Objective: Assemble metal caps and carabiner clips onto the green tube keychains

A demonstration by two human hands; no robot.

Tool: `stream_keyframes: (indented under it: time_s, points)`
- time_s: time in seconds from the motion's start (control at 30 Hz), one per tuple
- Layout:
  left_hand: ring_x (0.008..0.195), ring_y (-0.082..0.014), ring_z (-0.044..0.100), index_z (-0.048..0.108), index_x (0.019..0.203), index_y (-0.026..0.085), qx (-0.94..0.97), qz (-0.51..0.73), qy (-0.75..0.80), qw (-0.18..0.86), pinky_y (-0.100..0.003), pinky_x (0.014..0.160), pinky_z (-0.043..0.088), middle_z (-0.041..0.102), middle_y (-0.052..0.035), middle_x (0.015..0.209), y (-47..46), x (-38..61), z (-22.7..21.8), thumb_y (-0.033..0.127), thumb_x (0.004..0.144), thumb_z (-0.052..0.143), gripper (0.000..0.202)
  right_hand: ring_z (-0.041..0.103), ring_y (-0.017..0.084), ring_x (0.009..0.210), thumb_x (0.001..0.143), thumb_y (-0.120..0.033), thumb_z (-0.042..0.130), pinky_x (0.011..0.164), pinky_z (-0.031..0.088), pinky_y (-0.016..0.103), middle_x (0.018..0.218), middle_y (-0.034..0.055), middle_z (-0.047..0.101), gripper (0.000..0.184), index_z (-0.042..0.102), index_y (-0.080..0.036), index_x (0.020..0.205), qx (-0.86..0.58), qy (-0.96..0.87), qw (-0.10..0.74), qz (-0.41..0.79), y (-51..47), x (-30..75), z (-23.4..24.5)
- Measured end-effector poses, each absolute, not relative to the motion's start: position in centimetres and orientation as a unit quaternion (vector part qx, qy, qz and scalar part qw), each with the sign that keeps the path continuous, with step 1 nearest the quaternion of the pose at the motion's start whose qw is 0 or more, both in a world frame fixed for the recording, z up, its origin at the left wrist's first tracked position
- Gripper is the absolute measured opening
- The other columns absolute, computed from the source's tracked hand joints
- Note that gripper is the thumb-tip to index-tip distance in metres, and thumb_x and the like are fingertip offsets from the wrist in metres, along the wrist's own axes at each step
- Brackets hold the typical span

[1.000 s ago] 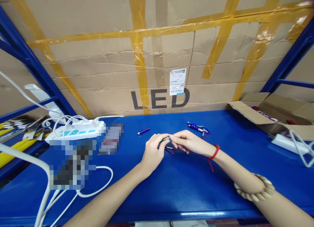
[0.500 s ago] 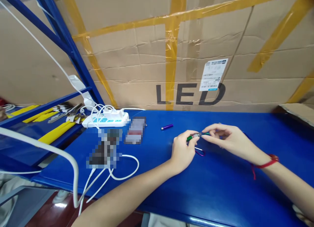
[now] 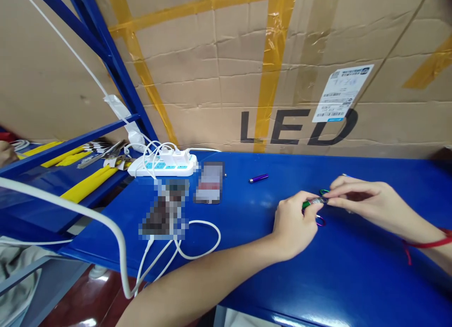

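My left hand (image 3: 294, 223) is closed around a small green tube (image 3: 306, 204) with a printed label, shaped like a keychain flashlight. The fingers of my right hand (image 3: 367, 205) pinch the dark end of this tube. A green clip (image 3: 323, 192), apparently a carabiner, shows just above the pinched end. Partly hidden under my left fingers, a purple clip (image 3: 320, 220) lies on the blue table (image 3: 247, 214). Farther back and to the left rests a separate purple tube (image 3: 259, 179) with a silver end.
A white power strip (image 3: 162, 167) with plugs and cables stands at the back left. Near it lie a phone (image 3: 209, 183) and a blurred-out device (image 3: 164, 209) with a white cable (image 3: 219, 233). The large cardboard box (image 3: 219, 82) walls the back. Yellow strips (image 3: 88, 181) lie beyond the blue frame.
The view has swung left, so the scene sits farther right. Both hands have shifted right with the green tube, and my right fingertips now pinch its dark end more closely.
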State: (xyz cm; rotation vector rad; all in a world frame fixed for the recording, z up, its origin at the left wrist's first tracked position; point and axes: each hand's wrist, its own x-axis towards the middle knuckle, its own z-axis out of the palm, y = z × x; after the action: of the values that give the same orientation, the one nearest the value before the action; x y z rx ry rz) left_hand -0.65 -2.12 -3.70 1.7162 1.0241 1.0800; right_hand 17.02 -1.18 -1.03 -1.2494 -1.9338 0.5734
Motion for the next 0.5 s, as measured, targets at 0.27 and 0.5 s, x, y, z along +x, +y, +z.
stream_keyframes:
  time_s: [0.27,0.5]
  points:
    - [0.075,-0.0156,0.062,0.06,0.093,0.023,0.744,0.398,0.382,0.376,-0.023,0.068,0.047,0.067,0.0007,0.082,-2.44,-1.21,-3.32,0.023,0.086,0.046,0.015,0.052,0.015,0.062,0.062,-0.056,0.068,0.057,0.04,0.027,0.07,0.0056,0.056,0.036,0.068,-0.019,0.058,-0.518,-0.734,0.352,0.262,-1.34,16.86,-1.04]
    - [0.087,-0.0166,0.061,0.056,0.088,0.022,0.785,0.407,0.341,0.321,-0.025,0.077,0.046,0.067,0.0,0.094,-2.45,-1.38,-3.58,0.019,0.084,0.05,0.007,0.048,0.011,0.058,0.065,-0.045,0.07,0.056,0.038,0.025,0.063,0.0013,0.052,0.029,0.066,-0.017,0.056,-0.485,-0.738,0.324,0.34,-1.6,17.02,-0.49]
